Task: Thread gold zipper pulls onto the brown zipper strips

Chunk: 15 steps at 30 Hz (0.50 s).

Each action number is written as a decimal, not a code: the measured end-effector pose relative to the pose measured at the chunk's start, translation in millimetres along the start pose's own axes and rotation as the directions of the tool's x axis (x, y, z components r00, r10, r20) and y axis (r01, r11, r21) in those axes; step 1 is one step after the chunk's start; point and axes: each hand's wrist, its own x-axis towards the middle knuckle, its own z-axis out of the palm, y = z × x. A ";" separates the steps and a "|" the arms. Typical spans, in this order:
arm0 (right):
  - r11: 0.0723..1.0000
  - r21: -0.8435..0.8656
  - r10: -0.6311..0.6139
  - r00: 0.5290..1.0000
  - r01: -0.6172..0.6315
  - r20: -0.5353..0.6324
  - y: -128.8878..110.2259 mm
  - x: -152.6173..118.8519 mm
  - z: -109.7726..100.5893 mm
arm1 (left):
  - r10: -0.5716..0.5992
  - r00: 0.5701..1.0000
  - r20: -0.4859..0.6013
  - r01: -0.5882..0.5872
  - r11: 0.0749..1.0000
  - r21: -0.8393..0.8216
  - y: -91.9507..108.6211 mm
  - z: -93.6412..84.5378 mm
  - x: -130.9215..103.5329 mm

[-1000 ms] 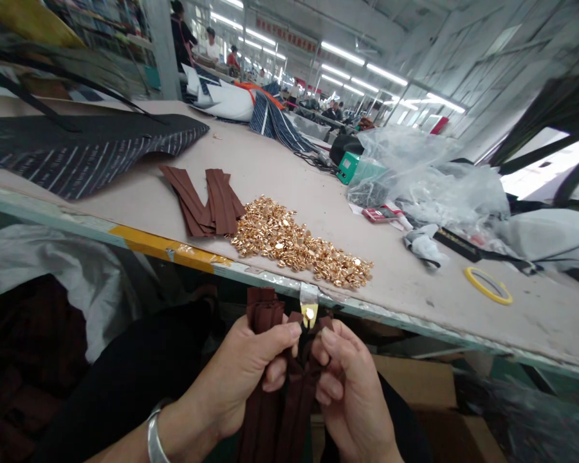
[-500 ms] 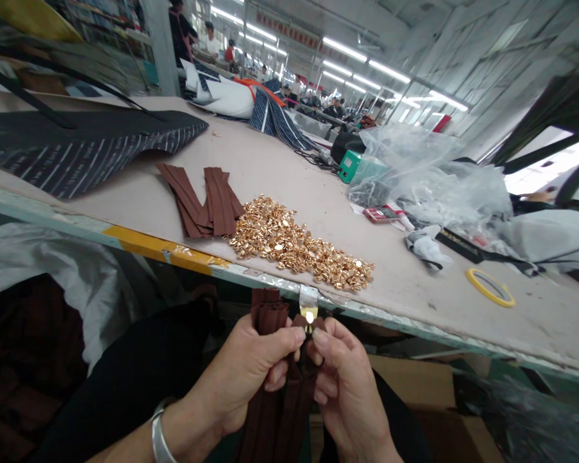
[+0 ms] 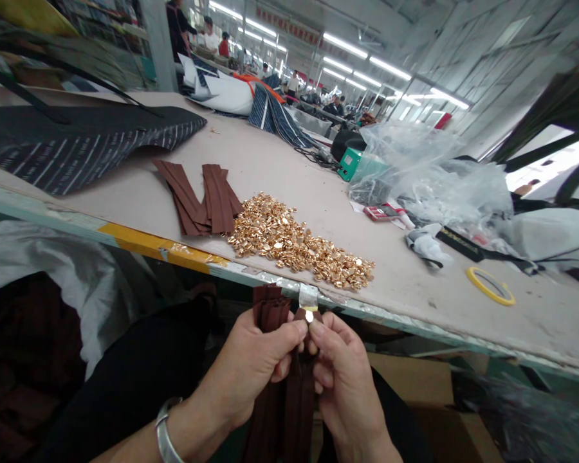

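Brown strips (image 3: 271,307) are in both of my hands, just off the counter's (image 3: 405,312) front edge. My left hand (image 3: 255,357) has its fingers wrapped around a thick bundle, with the ends poking up beyond the thumb and the lengths hanging below. My right hand (image 3: 345,366) pinches a strip end between thumb and forefinger, its thumb tip close beside the left one. Right above both thumb tips shines a small gold piece (image 3: 309,316), in front of a clear-taped holder (image 3: 309,296) at the counter's edge; from my remote seat I can't tell whether strip and piece touch. A silver bangle (image 3: 165,434) circles my left wrist.

Up on the counter, a heap of gold pieces (image 3: 294,243) lies near its front edge, touching more brown strips (image 3: 216,200) on its left. Farther right I have a yellow ring (image 3: 490,298), with crumpled clear plastic (image 3: 434,173) behind it.
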 end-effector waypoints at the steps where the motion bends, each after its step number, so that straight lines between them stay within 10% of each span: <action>1: 1.000 -0.013 -0.013 1.000 0.013 -0.003 0.2 1.0 -0.6 | 0.015 1.000 -0.006 -0.015 1.000 0.008 0.9 0.9 0.3; 7: 0.941 -0.282 -0.172 0.982 0.186 0.072 -6.0 6.3 -12.8 | 0.065 0.998 0.021 -0.067 0.992 0.104 7.2 -0.2 -3.2; 15: 0.634 -0.716 -0.330 0.940 0.292 0.091 -25.6 6.6 -4.4 | 0.154 0.988 -0.011 -0.151 0.979 0.139 -3.0 -1.6 -5.6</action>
